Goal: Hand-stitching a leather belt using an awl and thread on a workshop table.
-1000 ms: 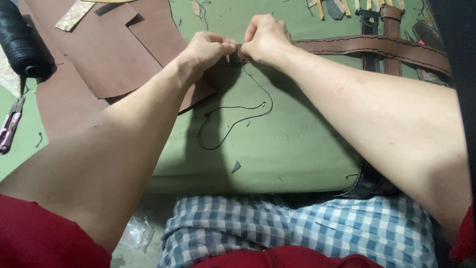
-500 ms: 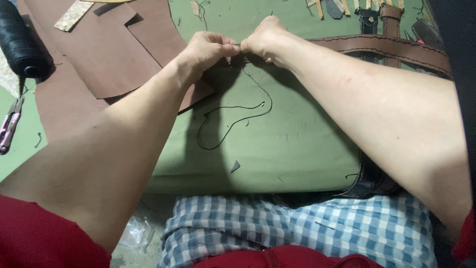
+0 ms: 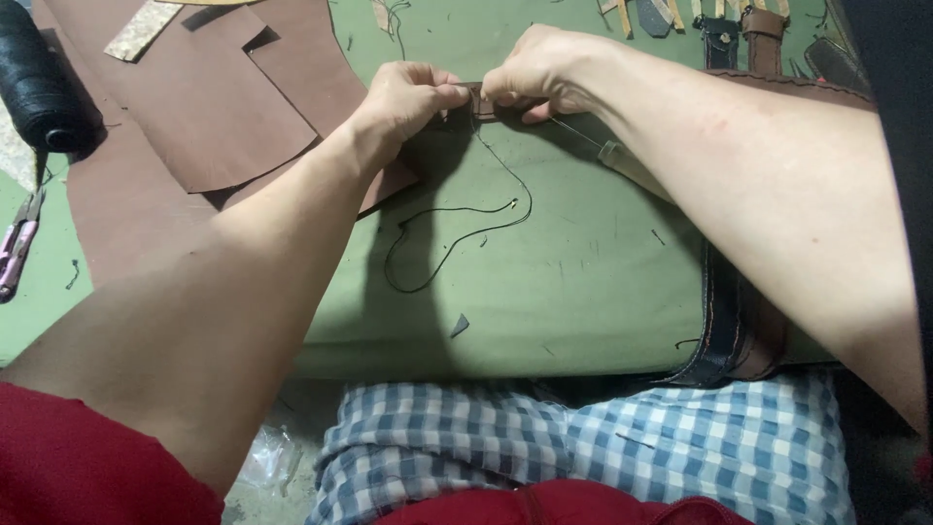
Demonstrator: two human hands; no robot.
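While both hands are meeting at the far middle of the green work mat (image 3: pixel 583 282), the left hand (image 3: pixel 408 95) is pinching the end of a brown leather strap (image 3: pixel 481 100) between thumb and fingers pressed together, seemingly to keep the piece from shifting as it is being stitched. The right hand (image 3: pixel 539 68) is closing its fingertips on the same strap end from the right, and a thin needle or awl with a pale handle (image 3: pixel 607 148) is angling out from under it toward the near right; I cannot tell exactly how it is being gripped. A dark thread (image 3: pixel 457 228) is trailing from the pinch point and looping loosely across the mat toward the near side, lying slack so it can run freely. The strap itself is continuing to the right behind the right forearm, and a darker stitched length (image 3: pixel 724 331) is hanging over the near edge of the mat. Sheets of brown leather (image 3: pixel 214 107) are lying to the far left, out of the way, with a spool of black thread (image 3: pixel 34 83) and small pink-handled snips (image 3: pixel 17 255) waiting at the left edge within reach.
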